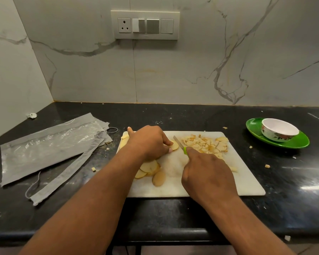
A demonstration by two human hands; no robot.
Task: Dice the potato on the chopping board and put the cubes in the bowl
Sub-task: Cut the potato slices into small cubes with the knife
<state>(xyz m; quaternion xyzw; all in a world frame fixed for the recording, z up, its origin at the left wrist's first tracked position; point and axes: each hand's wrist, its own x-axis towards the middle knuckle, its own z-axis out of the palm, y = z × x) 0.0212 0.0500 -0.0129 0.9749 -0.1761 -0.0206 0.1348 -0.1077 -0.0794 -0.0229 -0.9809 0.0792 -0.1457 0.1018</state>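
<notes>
Black table (284,181) under everything. White chopping board (247,181) beneath both hands. Grey plastic packaging (44,144) well left of left hand. Green plate (302,142) far right of right hand, carrying white bowl (279,129). Left hand (149,142) curled, fingertips pressing down on potato slice (175,145). Right hand (208,173) closed round green-handled knife (180,144), blade just right of that slice. Pile of diced cubes (204,144) just beyond right hand. Uncut slices (151,172) between the forearms.
</notes>
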